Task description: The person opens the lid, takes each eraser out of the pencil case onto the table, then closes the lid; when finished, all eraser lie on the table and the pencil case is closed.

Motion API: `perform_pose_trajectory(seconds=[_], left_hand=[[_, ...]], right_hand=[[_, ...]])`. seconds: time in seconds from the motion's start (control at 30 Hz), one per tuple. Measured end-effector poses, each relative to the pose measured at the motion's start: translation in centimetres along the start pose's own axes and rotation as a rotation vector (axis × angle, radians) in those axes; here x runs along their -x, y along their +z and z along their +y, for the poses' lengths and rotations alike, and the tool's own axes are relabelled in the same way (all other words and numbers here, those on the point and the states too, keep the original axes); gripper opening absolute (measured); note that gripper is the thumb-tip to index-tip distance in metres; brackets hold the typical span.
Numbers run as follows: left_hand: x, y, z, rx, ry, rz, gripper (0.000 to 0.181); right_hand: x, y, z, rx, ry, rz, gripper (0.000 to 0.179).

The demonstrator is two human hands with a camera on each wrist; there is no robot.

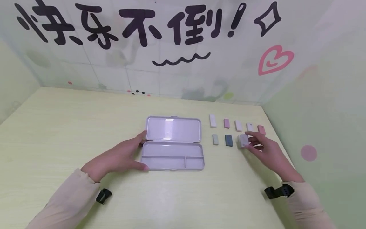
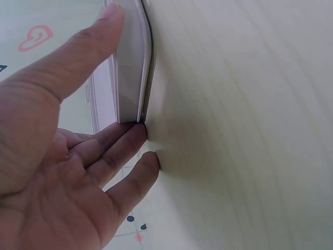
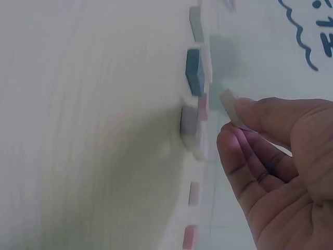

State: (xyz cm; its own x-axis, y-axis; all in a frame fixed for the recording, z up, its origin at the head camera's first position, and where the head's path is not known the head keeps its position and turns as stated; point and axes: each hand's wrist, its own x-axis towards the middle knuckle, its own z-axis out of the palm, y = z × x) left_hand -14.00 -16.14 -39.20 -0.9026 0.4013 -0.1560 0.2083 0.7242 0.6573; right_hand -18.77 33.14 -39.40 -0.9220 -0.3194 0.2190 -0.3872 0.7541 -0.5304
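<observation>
An open pale-lilac pencil case (image 1: 194, 157) lies on the table, its lid laid back and its tray divided into compartments. My left hand (image 1: 121, 156) holds the case at its left end, the thumb on the front edge and the fingers by the hinge side; the left wrist view shows those fingertips against the case's end (image 2: 130, 78). Between thumb and fingertips my right hand (image 1: 266, 149) pinches a small pale eraser (image 3: 232, 108). In the right wrist view it is raised beside a grey eraser (image 3: 189, 122) on the table.
Right of the case, erasers lie in two rows. The back row includes a long white eraser (image 1: 212, 121) and a pink eraser (image 1: 226, 123); the front has a grey-green eraser (image 1: 215, 139) and a blue eraser (image 1: 228, 140). Walls (image 1: 328, 127) bound the table's back and right.
</observation>
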Motion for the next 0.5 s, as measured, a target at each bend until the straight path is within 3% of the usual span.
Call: perform_pose_trajectory(seconds=[0.5], left_hand=[[-0.1,-0.1,0.1,-0.007,-0.004,-0.009,0.129]], right_hand=[[0.4,-1.1,3.5,0.065,0.129,-0.063,0.048]])
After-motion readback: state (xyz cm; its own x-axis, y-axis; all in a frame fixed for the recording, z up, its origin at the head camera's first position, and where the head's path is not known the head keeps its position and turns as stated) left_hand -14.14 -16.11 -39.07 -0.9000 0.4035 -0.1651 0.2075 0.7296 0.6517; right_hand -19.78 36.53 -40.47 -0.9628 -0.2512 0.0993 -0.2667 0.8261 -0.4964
